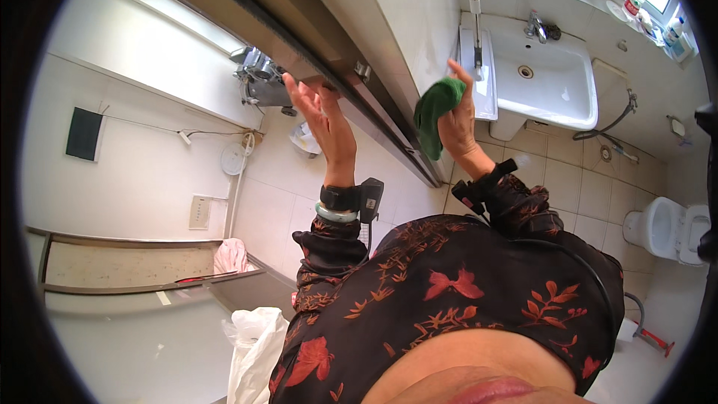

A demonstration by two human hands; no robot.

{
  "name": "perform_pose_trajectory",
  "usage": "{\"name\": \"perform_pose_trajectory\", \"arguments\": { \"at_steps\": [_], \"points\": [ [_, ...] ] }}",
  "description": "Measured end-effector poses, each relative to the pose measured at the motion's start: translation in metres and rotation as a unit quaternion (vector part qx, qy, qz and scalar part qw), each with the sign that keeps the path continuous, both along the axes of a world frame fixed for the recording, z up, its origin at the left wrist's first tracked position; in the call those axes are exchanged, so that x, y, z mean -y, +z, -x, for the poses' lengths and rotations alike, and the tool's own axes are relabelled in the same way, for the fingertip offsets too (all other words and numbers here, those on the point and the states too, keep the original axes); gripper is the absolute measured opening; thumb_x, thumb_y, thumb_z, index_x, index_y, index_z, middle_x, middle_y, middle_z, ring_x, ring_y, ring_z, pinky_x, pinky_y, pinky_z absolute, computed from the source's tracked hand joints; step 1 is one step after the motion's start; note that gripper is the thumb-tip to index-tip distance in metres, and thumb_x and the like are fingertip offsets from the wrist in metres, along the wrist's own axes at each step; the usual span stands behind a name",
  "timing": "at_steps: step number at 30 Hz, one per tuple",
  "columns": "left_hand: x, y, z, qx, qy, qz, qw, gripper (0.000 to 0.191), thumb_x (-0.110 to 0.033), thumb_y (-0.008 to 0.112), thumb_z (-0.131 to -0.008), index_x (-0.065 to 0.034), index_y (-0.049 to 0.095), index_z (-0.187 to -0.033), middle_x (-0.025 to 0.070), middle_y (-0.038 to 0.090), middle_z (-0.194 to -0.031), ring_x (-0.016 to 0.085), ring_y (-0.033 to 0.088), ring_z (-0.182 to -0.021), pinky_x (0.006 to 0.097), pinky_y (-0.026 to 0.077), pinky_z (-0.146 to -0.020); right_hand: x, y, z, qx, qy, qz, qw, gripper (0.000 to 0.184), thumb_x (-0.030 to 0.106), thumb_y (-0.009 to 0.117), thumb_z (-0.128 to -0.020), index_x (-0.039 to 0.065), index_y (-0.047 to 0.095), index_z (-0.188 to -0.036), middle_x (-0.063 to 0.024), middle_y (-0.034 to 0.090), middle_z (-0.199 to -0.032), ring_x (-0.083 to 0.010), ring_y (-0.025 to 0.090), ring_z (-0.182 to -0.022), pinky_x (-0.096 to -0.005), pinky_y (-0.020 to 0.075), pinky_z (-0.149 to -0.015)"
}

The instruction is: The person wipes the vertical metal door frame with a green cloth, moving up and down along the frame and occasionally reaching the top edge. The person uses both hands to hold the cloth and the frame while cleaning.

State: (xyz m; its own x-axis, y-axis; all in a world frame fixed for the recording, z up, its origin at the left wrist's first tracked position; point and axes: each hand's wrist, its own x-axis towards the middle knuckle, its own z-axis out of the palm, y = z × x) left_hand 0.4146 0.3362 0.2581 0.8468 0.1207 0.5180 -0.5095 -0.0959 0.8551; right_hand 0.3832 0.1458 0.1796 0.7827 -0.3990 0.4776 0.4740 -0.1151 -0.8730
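A green cloth (440,109) is in my right hand (460,126), bunched between the palm and the edge of a pale wall panel. My left hand (331,137) is raised with its fingers apart and holds nothing. Its fingertips are at the brown door (269,3), but whether they touch it I cannot tell. Between my hands the brown metal door frame (387,118) runs down to the floor, with a small metal latch plate (363,71) on it. Part of the cloth is hidden behind my right hand.
Right of the frame are a white washbasin (589,90) with a metal faucet (535,27), a toilet (662,227) and a windowsill with several bottles. To the left stand a grey machine (261,78) with wheels, a white plastic bag (255,342) and a grey cabinet (140,325).
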Motion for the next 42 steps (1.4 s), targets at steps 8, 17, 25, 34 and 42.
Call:
{"name": "perform_pose_trajectory", "arguments": {
  "at_steps": [8, 17, 25, 34, 42],
  "points": [
    [0.020, 0.053, -0.001, 0.256, 0.153, -0.110, 0.948, 0.076, -0.040, 0.038, -0.110, 0.0032, 0.005, -0.163, 0.0273, 0.017, -0.166, 0.040, 0.021, -0.153, 0.0517, 0.016, -0.124, -0.041, 0.060, -0.032, 0.180, 0.000, 0.147, 0.973, 0.082, -0.001, 0.072, -0.084, 0.005, 0.033, -0.156, -0.0250, 0.028, -0.164, -0.0419, 0.028, -0.152, -0.0488, 0.0262, -0.124],
    [0.021, 0.056, -0.005, 0.249, 0.248, -0.176, 0.920, 0.075, -0.040, 0.036, -0.110, 0.0033, 0.004, -0.163, 0.0260, 0.007, -0.170, 0.039, 0.013, -0.156, 0.0482, 0.011, -0.126, -0.056, -0.034, -0.013, 0.115, 0.004, 0.056, 0.992, 0.075, 0.015, 0.059, -0.099, 0.002, 0.021, -0.162, -0.0264, 0.017, -0.168, -0.0415, 0.020, -0.156, -0.0486, 0.0191, -0.125],
    [0.023, 0.056, -0.004, 0.233, 0.283, -0.158, 0.917, 0.083, -0.050, 0.039, -0.107, 0.0061, 0.011, -0.161, 0.0311, 0.023, -0.161, 0.047, 0.025, -0.149, 0.0532, 0.023, -0.121, -0.034, 0.186, -0.074, 0.336, -0.013, 0.189, 0.923, 0.078, 0.013, 0.057, -0.094, -0.003, 0.019, -0.161, -0.0272, 0.018, -0.167, -0.0416, 0.017, -0.156, -0.0529, 0.0119, -0.126],
    [0.022, 0.057, -0.003, 0.242, 0.293, -0.174, 0.908, 0.080, -0.025, 0.055, -0.096, 0.0076, 0.019, -0.159, 0.0349, 0.028, -0.157, 0.053, 0.034, -0.143, 0.0521, 0.029, -0.119, -0.032, 0.201, -0.035, 0.342, -0.068, 0.304, 0.886, 0.087, 0.006, 0.058, -0.082, -0.012, 0.018, -0.157, -0.0366, 0.021, -0.162, -0.0495, 0.022, -0.153, -0.0576, 0.0145, -0.125],
    [0.027, 0.056, 0.000, 0.251, 0.269, -0.167, 0.915, 0.095, -0.021, 0.076, -0.085, 0.0057, 0.022, -0.158, 0.0348, 0.029, -0.156, 0.053, 0.035, -0.143, 0.0526, 0.032, -0.118, -0.020, 0.396, -0.089, 0.449, -0.168, 0.327, 0.815, 0.074, 0.016, 0.059, -0.092, -0.013, 0.026, -0.152, -0.0366, 0.036, -0.154, -0.0494, 0.037, -0.143, -0.0519, 0.0254, -0.123]
  ]
}}
